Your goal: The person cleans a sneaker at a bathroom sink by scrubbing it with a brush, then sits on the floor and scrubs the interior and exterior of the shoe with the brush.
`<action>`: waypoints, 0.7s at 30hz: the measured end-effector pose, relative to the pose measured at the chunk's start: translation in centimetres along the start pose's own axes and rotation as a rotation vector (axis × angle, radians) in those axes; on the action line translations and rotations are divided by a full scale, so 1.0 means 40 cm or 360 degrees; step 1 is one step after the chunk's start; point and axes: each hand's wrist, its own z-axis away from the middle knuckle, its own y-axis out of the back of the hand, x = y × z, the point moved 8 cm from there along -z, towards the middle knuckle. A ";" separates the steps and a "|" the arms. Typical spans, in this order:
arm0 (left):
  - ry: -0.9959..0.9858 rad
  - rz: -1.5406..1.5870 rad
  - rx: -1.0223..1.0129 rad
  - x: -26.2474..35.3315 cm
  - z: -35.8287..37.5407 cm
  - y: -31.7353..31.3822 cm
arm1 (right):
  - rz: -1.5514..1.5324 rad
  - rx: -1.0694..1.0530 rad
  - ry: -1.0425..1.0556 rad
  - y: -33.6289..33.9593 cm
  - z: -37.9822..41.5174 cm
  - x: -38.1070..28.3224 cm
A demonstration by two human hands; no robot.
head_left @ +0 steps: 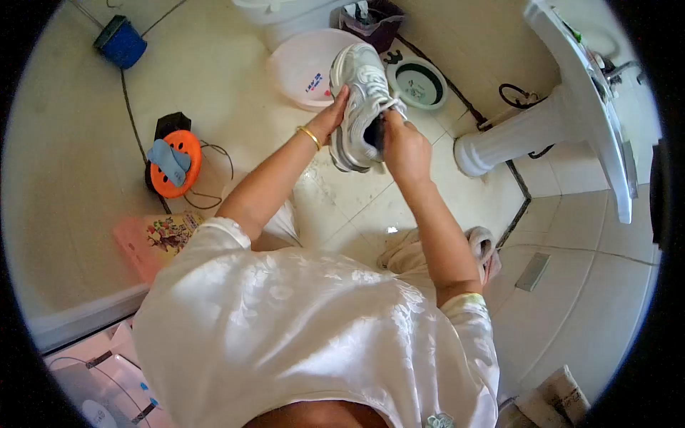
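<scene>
A white and silver lace-up sneaker [349,128] is held up before me over the tiled floor, toe pointing away and its dark opening towards me. My left hand [332,115], below a gold bangle [310,138], grips the shoe's left side with the thumb over the upper. On the other side, my right hand [407,148] is closed at the collar, near the laces and the opening. Its fingertips are partly hidden at the shoe's edge. Behind the sneaker sits a pale pink basin [294,68] with small printed marks inside.
A smaller green-white basin [421,85] and a lined bin [374,25] stand at the back. A white pedestal sink [499,135] is on the right. Leftward are an orange round stool-like object [187,153] with a blue cloth [165,158], and a blue bucket [120,43].
</scene>
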 end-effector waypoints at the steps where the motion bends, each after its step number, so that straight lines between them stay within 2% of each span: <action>1: 0.0043 -0.0022 0.0177 0.007 -0.003 0.012 | 0.0009 -0.0082 0.0013 -0.002 0.002 -0.010; 3: -0.0326 0.0132 -0.0221 0.054 -0.020 0.015 | 0.0010 -0.0280 0.0023 0.007 0.066 -0.042; 4: -0.0263 0.0245 -0.0361 0.063 -0.017 0.028 | -0.0074 -0.0307 0.0070 0.024 0.115 -0.042; 5: -0.0267 0.0246 -0.0319 0.071 -0.009 0.055 | 0.0009 -0.0357 0.0054 0.019 0.105 -0.030; 7: -0.0331 -0.0192 0.0067 0.077 0.003 0.045 | 0.0176 -0.0471 -0.0001 0.004 0.098 -0.005; 9: -0.0037 -0.0066 -0.0081 0.030 0.021 -0.017 | 0.0078 -0.0003 0.0111 -0.004 0.014 0.006; 10: -0.0054 0.0131 -0.0074 0.017 -0.016 0.010 | 0.0058 -0.0026 0.0128 0.005 0.010 0.000; 13: -0.0374 0.0042 -0.0106 0.075 -0.016 0.086 | 0.0079 -0.0224 0.0313 0.042 0.032 -0.001; 14: -0.0400 0.0127 -0.0163 0.098 -0.004 0.094 | 0.0112 -0.0303 0.0393 0.061 0.036 0.015; 17: -0.0414 -0.0027 -0.0213 0.089 -0.034 0.136 | 0.0592 -0.0544 0.0699 0.109 0.035 0.037; 20: -0.0473 -0.0097 -0.0062 0.099 -0.011 0.115 | 0.0837 -0.0401 0.1006 0.149 0.011 -0.026; 21: -0.0499 -0.0123 0.0001 0.100 -0.008 0.113 | 0.0809 -0.0536 0.1006 0.134 0.023 -0.017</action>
